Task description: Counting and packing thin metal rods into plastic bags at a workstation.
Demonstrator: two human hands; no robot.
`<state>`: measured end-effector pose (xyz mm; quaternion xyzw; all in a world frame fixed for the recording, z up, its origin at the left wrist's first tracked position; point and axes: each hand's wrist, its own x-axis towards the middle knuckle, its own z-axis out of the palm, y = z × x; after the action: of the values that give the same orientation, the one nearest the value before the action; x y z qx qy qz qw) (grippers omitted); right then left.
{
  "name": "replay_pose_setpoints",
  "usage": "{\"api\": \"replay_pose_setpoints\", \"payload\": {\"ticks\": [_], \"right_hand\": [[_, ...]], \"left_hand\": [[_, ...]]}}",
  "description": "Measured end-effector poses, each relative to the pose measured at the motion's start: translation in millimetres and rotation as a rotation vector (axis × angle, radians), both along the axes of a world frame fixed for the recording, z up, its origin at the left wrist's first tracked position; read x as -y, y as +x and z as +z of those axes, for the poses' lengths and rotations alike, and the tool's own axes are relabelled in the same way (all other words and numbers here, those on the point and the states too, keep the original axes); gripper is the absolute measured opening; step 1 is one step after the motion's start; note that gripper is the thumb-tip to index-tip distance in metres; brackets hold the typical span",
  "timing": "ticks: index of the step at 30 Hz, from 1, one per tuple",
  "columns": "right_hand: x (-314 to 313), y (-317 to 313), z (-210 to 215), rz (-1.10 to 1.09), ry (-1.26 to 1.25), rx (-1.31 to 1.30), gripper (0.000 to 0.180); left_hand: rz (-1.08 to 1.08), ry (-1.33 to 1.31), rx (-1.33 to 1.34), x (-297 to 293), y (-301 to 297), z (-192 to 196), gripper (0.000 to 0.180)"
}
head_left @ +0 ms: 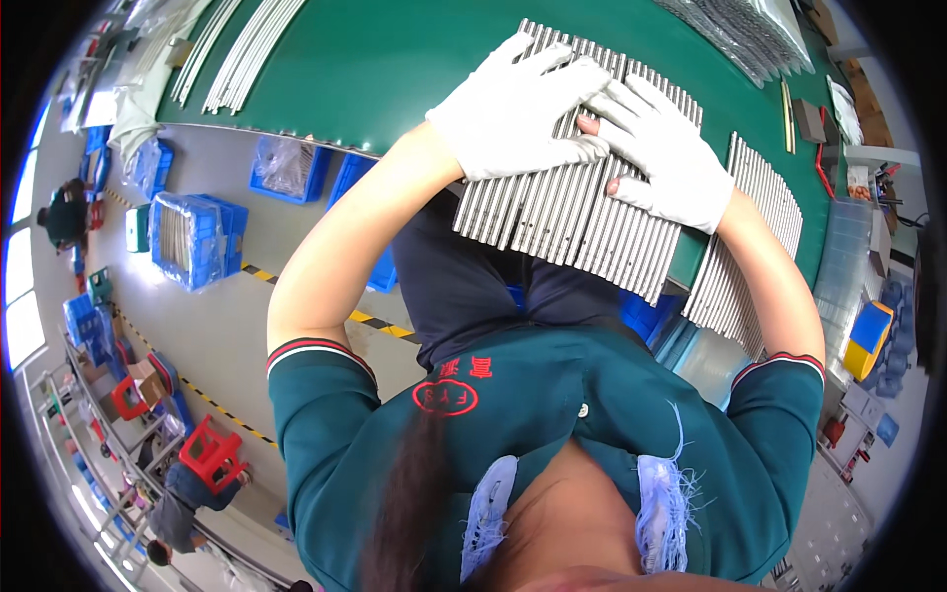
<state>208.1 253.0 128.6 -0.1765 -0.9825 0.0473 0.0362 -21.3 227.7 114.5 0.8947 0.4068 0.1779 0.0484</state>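
Note:
A row of slim silver metal rods (562,212) lies side by side across the green table (395,59), their near ends reaching past its edge over my lap. Gloved in white, my left hand (528,109) rests flat on the left part of the row, fingers spread. My right hand (661,148), also in a white glove, lies on the rods to the right, and its fingers meet those of the left. A bare thumb tip and fingertip show through the gloves. Neither hand has its fingers wrapped round a rod.
Another row of rods (755,222) lies by my right forearm. More rods (252,54) sit at the table's far left. Plastic-wrapped bundles (740,35) stand at the far right. Blue crates (197,237) and a red stool (212,456) are on the floor at left, with people beyond.

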Motion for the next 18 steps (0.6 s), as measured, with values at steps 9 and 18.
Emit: {"api": "replay_pose_setpoints", "payload": {"ticks": [9,18], "right_hand": [[-2,-17,-1,0.01,0.043,-0.046,0.06],[-1,0,-6,-0.006,0.062,-0.07,0.06]], "left_hand": [[0.023,-0.005,-0.048,-4,-16,1,0.064],[-0.022,-0.025,-0.029,-2,3,10,0.055]]}}
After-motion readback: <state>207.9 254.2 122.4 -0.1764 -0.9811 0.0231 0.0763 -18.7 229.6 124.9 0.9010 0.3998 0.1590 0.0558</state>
